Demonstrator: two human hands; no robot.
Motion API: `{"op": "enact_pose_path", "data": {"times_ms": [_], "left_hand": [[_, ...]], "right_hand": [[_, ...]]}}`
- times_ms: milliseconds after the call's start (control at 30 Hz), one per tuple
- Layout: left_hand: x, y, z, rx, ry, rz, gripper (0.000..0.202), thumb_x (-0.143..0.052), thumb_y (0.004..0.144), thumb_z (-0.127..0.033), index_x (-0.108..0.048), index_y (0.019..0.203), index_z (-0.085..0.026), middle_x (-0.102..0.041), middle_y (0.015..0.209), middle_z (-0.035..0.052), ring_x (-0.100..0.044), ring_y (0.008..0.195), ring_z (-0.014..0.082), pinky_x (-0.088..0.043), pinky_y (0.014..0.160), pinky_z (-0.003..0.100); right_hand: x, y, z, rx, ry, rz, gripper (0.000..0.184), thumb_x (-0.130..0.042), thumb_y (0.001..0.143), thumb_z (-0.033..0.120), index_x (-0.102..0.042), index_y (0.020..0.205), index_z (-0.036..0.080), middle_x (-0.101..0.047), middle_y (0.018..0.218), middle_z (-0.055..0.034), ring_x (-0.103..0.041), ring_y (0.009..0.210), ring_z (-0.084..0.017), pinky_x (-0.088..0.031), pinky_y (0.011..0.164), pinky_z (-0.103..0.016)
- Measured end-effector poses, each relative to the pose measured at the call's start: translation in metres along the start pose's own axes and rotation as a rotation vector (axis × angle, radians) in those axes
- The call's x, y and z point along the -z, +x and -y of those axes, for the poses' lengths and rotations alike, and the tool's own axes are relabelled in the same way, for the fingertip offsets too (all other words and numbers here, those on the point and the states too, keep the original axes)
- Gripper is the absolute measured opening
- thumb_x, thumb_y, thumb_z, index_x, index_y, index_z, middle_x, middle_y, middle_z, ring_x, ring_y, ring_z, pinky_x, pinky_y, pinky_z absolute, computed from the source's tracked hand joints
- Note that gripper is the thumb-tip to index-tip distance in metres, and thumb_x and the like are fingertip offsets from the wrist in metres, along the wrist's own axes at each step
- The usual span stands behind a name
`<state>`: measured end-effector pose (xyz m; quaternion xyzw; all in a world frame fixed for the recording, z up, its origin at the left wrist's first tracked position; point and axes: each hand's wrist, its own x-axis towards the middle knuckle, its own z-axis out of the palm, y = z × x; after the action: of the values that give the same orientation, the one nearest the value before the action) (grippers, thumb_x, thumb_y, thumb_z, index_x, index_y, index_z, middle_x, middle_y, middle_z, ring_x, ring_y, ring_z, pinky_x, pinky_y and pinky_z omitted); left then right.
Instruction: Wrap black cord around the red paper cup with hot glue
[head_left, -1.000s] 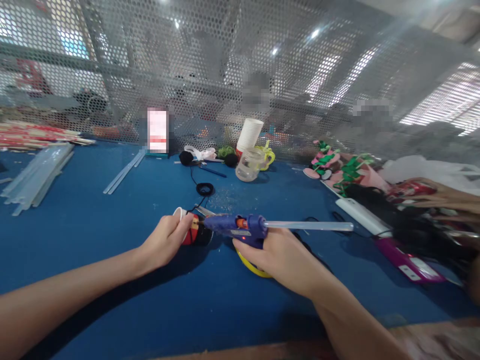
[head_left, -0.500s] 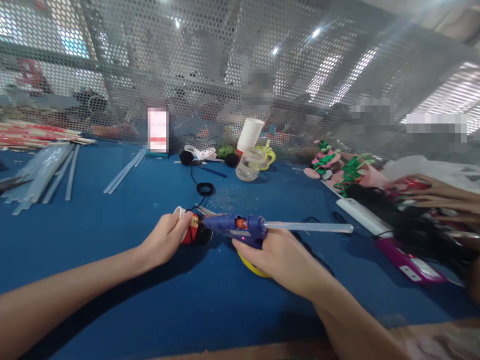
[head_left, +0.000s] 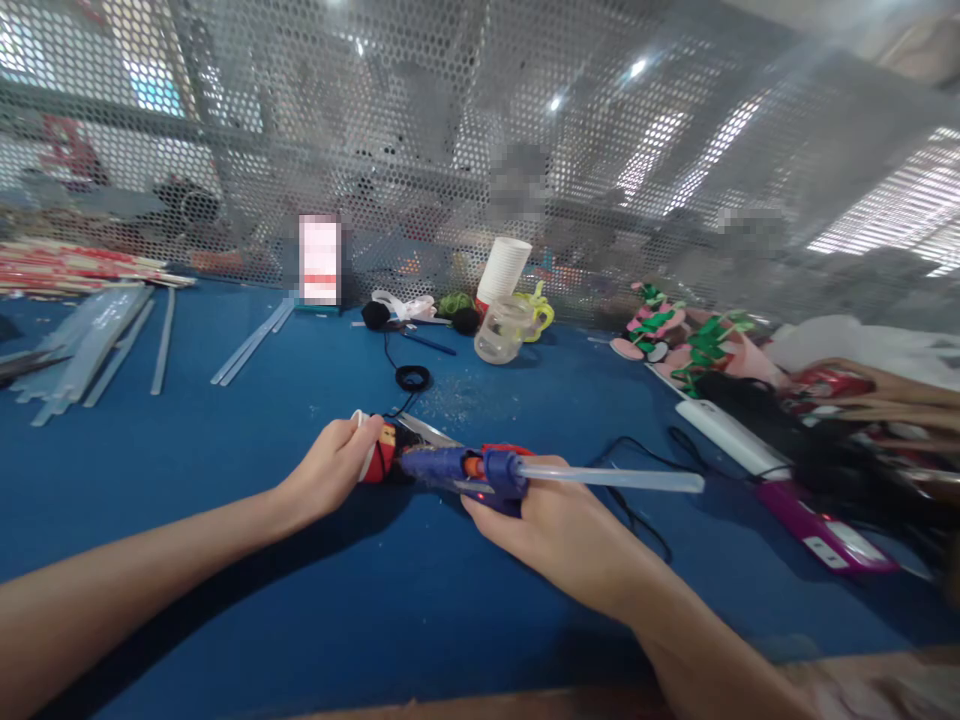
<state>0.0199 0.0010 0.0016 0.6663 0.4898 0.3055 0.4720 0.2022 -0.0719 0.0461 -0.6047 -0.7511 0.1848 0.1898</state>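
My left hand is closed round a small paper cup decorated in red, black and yellow, lying on its side on the blue table. My right hand grips a blue glue gun, its nozzle pointing left at the cup's dark end. A clear glue stick juts out of the gun's back to the right. A black cord trails from under the right hand.
Clear glue sticks lie at the far left. At the back stand a white cup stack, a clear mug and black pompoms. A white power strip, pink items and craft flowers crowd the right. Perforated metal screen behind.
The glue gun has tilted and shifted slightly left towards the cup. The yellow ring seen under my right hand earlier is now hidden. Another person's hand at the far right edge has moved out of view.
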Motion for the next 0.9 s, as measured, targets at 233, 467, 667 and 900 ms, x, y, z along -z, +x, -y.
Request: {"op": "enact_pose_path", "data": {"times_ms": [233, 467, 667, 900], "left_hand": [[-0.0005, -0.0007, -0.0026, -0.007, -0.014, -0.023, 0.038, -0.032, 0.073, -0.041, -0.049, 0.054, -0.013, -0.043, 0.046, -0.0020, -0.035, 0.042, 0.0093, -0.027, 0.041, 0.021], [-0.0005, 0.0018, -0.0007, 0.041, -0.064, -0.012, 0.041, -0.029, 0.074, -0.046, -0.046, 0.057, -0.013, -0.039, 0.046, -0.0035, -0.032, 0.043, 0.0082, -0.026, 0.043, 0.021], [-0.0003, 0.0024, -0.0028, 0.051, -0.067, -0.023, 0.039, -0.030, 0.074, -0.045, -0.043, 0.055, -0.014, -0.036, 0.045, -0.0044, -0.031, 0.043, 0.0080, -0.024, 0.042, 0.021], [-0.0002, 0.0017, -0.0024, 0.037, -0.067, -0.026, 0.039, -0.030, 0.074, -0.044, -0.046, 0.056, -0.013, -0.038, 0.046, -0.0033, -0.031, 0.043, 0.0082, -0.025, 0.042, 0.021]], "right_hand": [[0.0014, 0.0010, 0.0023, 0.004, -0.052, -0.033, 0.012, -0.043, 0.071, 0.022, -0.051, 0.064, 0.017, -0.053, 0.061, -0.0002, -0.045, 0.054, -0.012, -0.036, 0.052, -0.023], [-0.0041, -0.0011, 0.0009, 0.076, -0.035, -0.024, 0.008, -0.045, 0.069, 0.018, -0.052, 0.064, 0.017, -0.056, 0.065, -0.0007, -0.048, 0.056, -0.011, -0.037, 0.056, -0.023], [-0.0040, -0.0006, 0.0024, 0.081, 0.022, -0.033, 0.008, -0.045, 0.070, 0.016, -0.051, 0.064, 0.018, -0.056, 0.066, 0.0002, -0.048, 0.056, -0.011, -0.037, 0.054, -0.021], [-0.0031, 0.0008, 0.0028, 0.053, 0.019, -0.043, 0.008, -0.045, 0.070, 0.017, -0.050, 0.064, 0.018, -0.054, 0.063, 0.0004, -0.046, 0.053, -0.010, -0.036, 0.053, -0.022]]}}
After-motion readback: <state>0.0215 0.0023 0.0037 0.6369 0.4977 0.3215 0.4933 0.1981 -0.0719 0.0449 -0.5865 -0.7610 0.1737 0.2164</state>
